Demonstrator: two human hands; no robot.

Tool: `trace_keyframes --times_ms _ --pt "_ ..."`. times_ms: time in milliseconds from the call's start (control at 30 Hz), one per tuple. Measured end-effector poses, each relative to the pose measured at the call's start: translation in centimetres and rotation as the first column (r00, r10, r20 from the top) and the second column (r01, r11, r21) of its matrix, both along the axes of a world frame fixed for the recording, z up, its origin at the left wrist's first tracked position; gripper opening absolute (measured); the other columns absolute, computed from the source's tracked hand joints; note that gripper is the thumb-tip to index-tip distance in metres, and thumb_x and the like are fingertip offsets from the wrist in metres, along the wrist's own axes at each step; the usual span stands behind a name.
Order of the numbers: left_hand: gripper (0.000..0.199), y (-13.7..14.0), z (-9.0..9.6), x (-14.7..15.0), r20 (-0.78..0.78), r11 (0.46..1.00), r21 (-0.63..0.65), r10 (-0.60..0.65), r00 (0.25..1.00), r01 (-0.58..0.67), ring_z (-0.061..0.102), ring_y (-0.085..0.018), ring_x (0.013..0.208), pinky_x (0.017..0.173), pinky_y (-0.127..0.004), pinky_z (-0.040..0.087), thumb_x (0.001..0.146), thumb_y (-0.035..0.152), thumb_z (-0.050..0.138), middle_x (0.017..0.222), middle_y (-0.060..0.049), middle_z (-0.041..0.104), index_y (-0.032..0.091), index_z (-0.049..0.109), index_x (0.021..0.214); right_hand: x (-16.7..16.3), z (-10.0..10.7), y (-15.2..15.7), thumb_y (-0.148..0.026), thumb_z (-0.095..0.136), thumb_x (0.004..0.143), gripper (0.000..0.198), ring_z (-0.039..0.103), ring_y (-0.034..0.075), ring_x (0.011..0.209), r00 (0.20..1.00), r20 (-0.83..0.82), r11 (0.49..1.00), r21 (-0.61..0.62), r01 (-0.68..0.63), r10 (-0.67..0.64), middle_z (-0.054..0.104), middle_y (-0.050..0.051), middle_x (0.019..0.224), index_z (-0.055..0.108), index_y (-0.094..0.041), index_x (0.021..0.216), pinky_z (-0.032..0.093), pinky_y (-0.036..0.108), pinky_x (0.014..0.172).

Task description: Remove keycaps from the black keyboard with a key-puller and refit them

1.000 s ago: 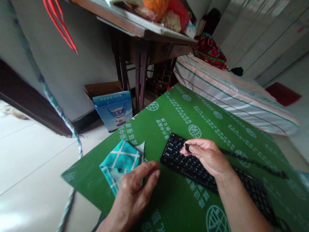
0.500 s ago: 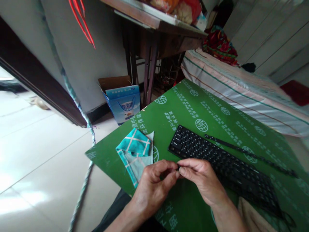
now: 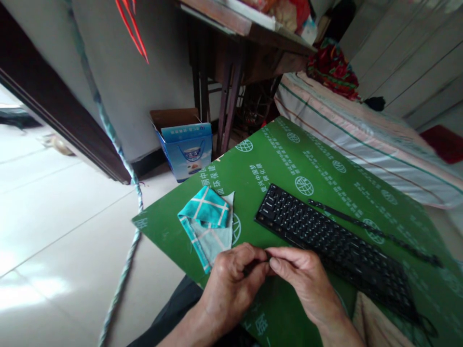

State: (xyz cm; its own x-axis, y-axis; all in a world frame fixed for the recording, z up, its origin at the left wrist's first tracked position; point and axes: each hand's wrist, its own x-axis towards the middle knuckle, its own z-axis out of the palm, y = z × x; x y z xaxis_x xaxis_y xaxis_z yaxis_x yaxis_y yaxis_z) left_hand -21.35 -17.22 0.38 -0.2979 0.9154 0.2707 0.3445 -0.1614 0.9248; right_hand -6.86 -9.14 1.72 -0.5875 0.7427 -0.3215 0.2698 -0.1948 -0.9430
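Note:
My left hand (image 3: 237, 274) and my right hand (image 3: 302, 274) meet fingertip to fingertip over the near part of the green board. Both are closed in a pinch around a small black piece (image 3: 268, 258), mostly hidden by the fingers, so its kind cannot be made out. Just beyond my right hand lies a black keyboard (image 3: 325, 236), slanting down to the right. A dark strip-like row of small black pieces (image 3: 361, 224) runs along its far side. Left of the keyboard, a folded teal checked cloth (image 3: 208, 209) rests near my left hand.
The green board (image 3: 246, 168) has printed white lettering and globes. A beige cloth (image 3: 376, 323) lies by my right forearm. Beyond stand a blue carton (image 3: 190, 152), a wooden table (image 3: 249, 36) and a bed (image 3: 361, 130). A twisted cord (image 3: 125, 161) hangs at left.
The view has shifted slightly, so the surroundings sit a little differently in the picture. Both hands keep their pinch together, with only a slight movement of the fingers.

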Motion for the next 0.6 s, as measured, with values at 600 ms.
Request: trace_keyframes --times_ms 600 --pt "0.009 0.3 -0.6 0.0 -0.034 0.989 0.103 0.112 0.993 -0.108 0.062 -0.007 0.061 0.056 -0.014 0.047 0.078 0.009 0.06 0.069 0.003 0.065 0.017 0.061 0.082 -0.3 0.9 0.3 -0.033 0.059 0.085 0.02 0.066 0.015 0.084 0.972 0.224 0.876 0.451 -0.168 0.071 0.072 0.003 0.091 0.071 -0.02 0.093 0.052 0.021 0.074"
